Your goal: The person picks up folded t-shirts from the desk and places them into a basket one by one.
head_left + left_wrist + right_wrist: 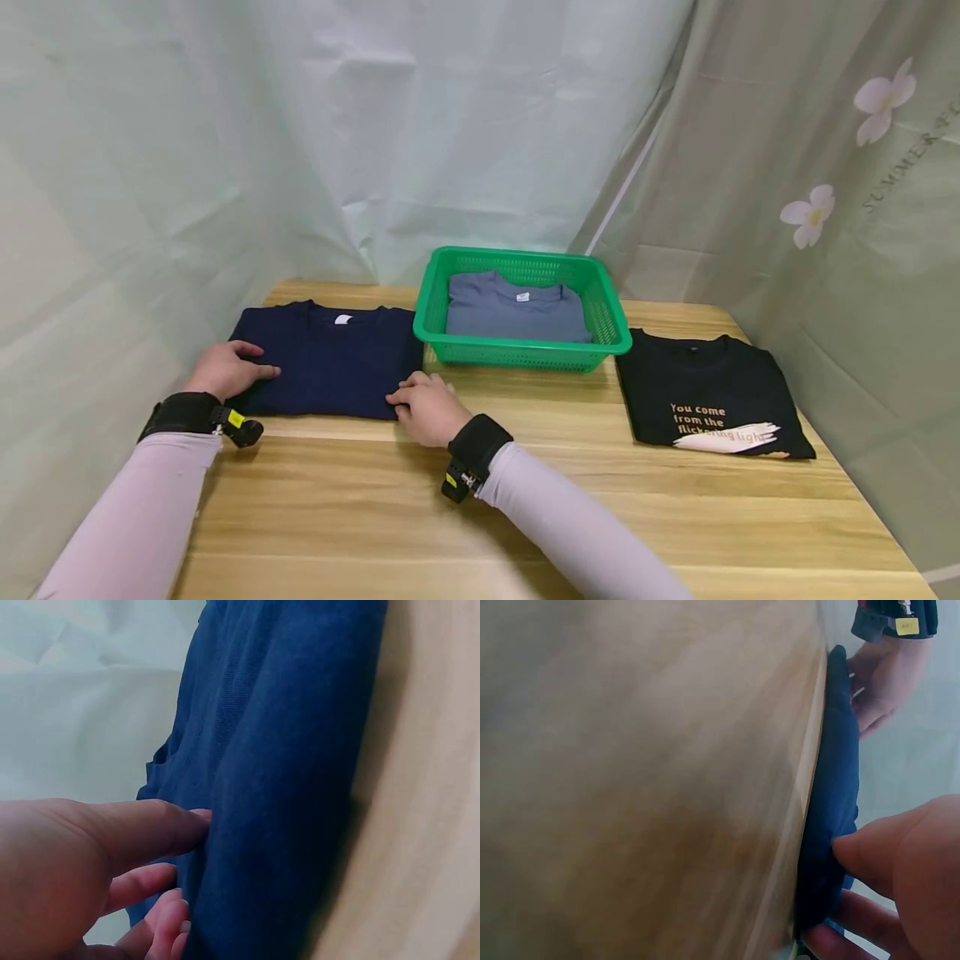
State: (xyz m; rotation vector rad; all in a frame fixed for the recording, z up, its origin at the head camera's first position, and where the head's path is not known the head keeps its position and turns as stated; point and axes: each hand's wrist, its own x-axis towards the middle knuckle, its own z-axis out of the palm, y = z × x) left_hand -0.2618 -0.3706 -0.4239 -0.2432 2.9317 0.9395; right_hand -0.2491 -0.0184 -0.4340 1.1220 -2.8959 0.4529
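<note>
A folded navy T-shirt (337, 358) lies flat on the left part of the table, its collar with a white label at the far side. At its left edge my left hand (227, 369) pinches the cloth; in the left wrist view the thumb (161, 825) lies on top and the fingers curl in at the edge. My right hand (431, 408) grips the near right corner of the same T-shirt. The right wrist view shows that thumb (866, 851) against the fabric, with fingers around the side; some fingertips are hidden.
A green plastic basket (525, 354) stands at the back middle, right beside the navy T-shirt, with a folded grey T-shirt (517, 317) inside. On the right lies a folded black T-shirt (697, 383) with printed text. Curtains (480, 125) hang behind the wooden table (360, 508).
</note>
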